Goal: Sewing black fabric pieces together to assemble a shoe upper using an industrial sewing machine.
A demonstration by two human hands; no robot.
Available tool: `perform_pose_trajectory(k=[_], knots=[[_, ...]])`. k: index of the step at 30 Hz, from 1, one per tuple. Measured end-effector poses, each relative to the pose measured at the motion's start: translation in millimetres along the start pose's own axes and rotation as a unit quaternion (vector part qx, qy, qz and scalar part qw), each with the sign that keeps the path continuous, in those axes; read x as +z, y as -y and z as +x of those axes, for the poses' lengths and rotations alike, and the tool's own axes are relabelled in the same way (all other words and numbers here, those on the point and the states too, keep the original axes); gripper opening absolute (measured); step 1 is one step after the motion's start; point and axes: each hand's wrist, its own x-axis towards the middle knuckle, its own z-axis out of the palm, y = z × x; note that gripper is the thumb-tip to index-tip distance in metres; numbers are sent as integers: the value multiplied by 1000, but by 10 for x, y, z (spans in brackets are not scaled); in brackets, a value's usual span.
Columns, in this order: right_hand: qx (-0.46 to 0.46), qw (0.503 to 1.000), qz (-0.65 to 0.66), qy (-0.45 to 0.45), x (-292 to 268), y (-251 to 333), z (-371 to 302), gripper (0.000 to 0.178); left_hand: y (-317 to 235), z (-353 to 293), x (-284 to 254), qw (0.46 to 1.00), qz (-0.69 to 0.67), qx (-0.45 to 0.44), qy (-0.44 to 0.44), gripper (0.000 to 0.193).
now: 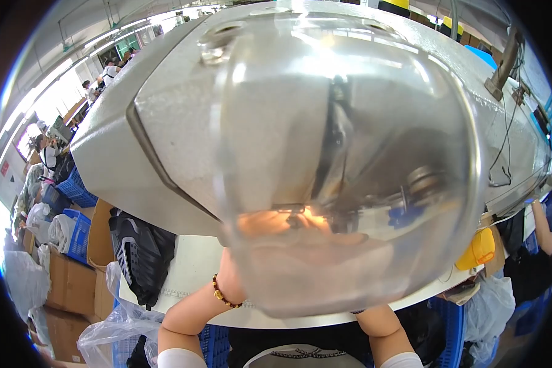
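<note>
A big, blurred see-through cover fills the middle of the view, close to the camera. Behind it stands a grey-white sewing machine head, with a bright light glowing low at its working spot. My left hand, with a beaded bracelet at the wrist, reaches in under the machine near that light. My right hand comes in from the other side, also behind the cover. The cover smears both hands, so their fingers and anything in them cannot be made out.
A black bag-like piece lies at the left on the white table. Cardboard boxes, blue crates and plastic bags stand further left. At right are a yellow container and another person's arm. Several people work far left.
</note>
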Motion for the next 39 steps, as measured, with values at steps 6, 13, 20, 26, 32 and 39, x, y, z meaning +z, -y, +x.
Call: perform_pose_trajectory(k=[6,13,20,26,32,39], knots=[[-19,999,-36,-9,10,-17,62,33,-120,-20,66,1000,30,-4,1,15],[-56,998,3,-13,-195,140,159,27,300,-271,-367,995,-33,-84,39,36],[-37,996,66,-41,-55,464,236,32,763,-311,-60,995,-37,11,87,42],[6,1000,-7,19,-25,126,-10,42,205,-198,7,990,103,99,5,38],[14,998,43,34,151,-180,-83,22,-114,-101,-2,987,148,66,-6,35],[95,987,129,30,122,-270,-242,36,-265,-57,29,979,196,52,-15,32]])
